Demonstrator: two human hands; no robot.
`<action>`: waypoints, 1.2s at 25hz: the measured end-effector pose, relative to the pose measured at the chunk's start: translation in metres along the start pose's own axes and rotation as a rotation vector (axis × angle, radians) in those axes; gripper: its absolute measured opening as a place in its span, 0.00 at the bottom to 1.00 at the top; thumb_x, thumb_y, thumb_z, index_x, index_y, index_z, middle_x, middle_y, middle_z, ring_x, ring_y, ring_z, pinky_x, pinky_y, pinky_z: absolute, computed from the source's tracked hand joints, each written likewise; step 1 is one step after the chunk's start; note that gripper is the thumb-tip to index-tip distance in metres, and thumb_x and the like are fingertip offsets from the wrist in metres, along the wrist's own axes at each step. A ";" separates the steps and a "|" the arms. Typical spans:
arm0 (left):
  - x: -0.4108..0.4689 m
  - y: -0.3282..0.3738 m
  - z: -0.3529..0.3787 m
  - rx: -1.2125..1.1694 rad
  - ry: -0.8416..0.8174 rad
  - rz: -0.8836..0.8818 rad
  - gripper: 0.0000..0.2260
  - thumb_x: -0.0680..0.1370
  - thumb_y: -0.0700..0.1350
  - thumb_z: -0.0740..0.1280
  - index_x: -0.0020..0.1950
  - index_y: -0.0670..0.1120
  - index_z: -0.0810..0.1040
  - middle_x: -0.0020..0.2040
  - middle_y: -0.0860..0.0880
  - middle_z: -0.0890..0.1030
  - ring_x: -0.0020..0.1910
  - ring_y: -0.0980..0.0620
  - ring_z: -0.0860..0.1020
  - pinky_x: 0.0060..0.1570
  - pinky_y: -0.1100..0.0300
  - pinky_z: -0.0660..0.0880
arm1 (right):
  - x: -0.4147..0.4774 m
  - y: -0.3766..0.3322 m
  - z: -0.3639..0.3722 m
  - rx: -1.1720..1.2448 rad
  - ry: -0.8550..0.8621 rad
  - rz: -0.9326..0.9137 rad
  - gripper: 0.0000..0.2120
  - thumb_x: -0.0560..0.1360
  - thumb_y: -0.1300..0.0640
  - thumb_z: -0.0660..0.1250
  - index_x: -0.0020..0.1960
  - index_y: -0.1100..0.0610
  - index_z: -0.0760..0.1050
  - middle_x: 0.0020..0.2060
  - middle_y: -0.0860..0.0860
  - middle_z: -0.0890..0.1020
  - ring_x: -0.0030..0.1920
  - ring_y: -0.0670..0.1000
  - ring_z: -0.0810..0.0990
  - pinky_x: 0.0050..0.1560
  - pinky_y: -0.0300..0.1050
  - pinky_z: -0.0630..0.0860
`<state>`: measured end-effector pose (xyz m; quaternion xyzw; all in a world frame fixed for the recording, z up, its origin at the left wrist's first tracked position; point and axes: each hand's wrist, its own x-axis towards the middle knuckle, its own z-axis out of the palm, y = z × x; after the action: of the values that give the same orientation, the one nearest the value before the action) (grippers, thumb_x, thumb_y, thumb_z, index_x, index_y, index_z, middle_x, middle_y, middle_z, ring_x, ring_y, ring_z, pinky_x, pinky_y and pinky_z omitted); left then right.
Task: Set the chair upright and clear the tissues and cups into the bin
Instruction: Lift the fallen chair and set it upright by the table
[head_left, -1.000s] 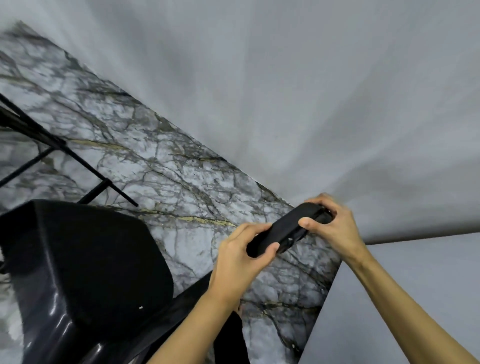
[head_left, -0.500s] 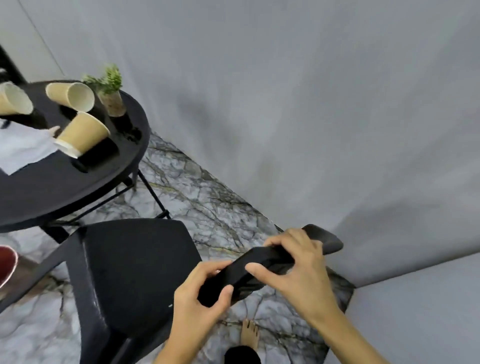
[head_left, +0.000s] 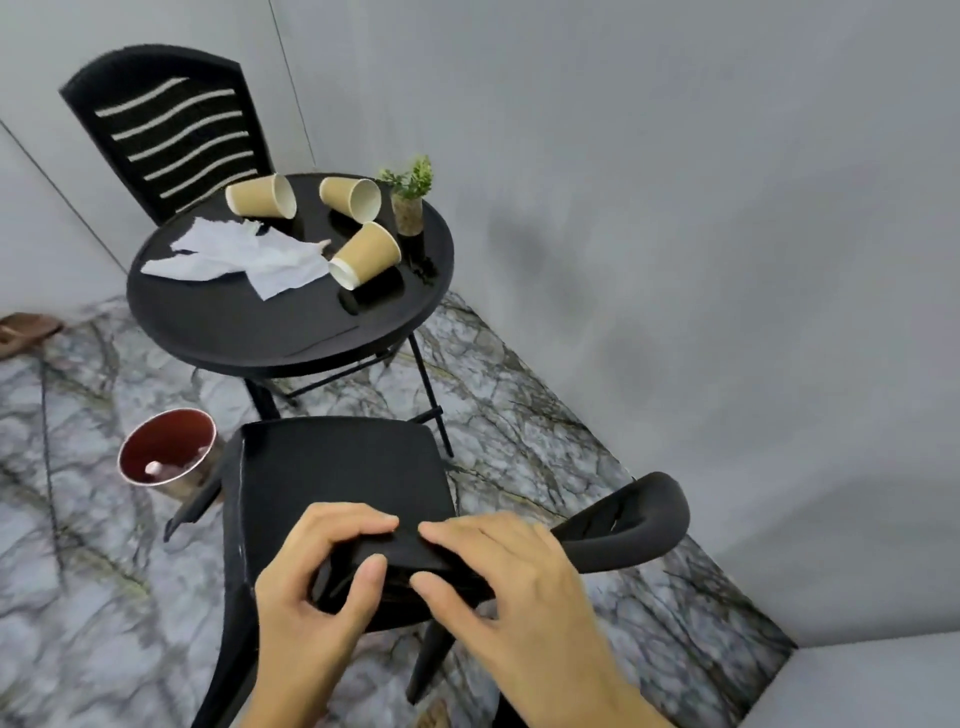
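Both hands, left hand (head_left: 306, 587) and right hand (head_left: 511, 577), are gripping the curved backrest of the black plastic chair (head_left: 337, 467), seat facing up.

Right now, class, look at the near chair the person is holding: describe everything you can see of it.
The near chair is black all over, with a smooth flat seat, a curved backrest and slim legs. It looks like plastic. It stands on the marble floor, seat about level, facing the round table. The left hand and right hand both have a grip on the backrest's top edge. A red-lined bin stands just off its left side.
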<state>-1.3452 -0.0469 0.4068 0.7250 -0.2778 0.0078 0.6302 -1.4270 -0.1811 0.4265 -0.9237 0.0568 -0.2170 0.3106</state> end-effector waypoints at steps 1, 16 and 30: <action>-0.003 0.000 -0.012 0.022 0.003 0.000 0.07 0.70 0.48 0.63 0.45 0.57 0.79 0.45 0.56 0.79 0.47 0.52 0.78 0.48 0.66 0.74 | -0.001 -0.002 -0.002 0.019 -0.044 0.012 0.17 0.74 0.37 0.55 0.51 0.46 0.77 0.44 0.40 0.82 0.47 0.38 0.75 0.49 0.33 0.65; -0.037 -0.010 -0.091 -0.075 0.239 -0.187 0.07 0.70 0.48 0.61 0.42 0.49 0.78 0.40 0.56 0.82 0.41 0.60 0.78 0.42 0.73 0.74 | -0.008 0.094 -0.041 0.244 -0.414 0.174 0.25 0.59 0.26 0.65 0.47 0.40 0.79 0.50 0.34 0.80 0.54 0.41 0.76 0.57 0.39 0.65; -0.033 -0.022 -0.097 -0.061 0.286 -0.189 0.10 0.66 0.51 0.59 0.39 0.52 0.80 0.36 0.56 0.82 0.36 0.58 0.77 0.37 0.71 0.73 | -0.016 0.191 -0.003 0.709 -0.310 0.435 0.41 0.53 0.25 0.68 0.55 0.52 0.75 0.52 0.47 0.81 0.57 0.49 0.78 0.54 0.37 0.76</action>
<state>-1.3313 0.0566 0.3947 0.7199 -0.1159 0.0431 0.6830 -1.4369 -0.3320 0.3084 -0.7482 0.1246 -0.0115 0.6516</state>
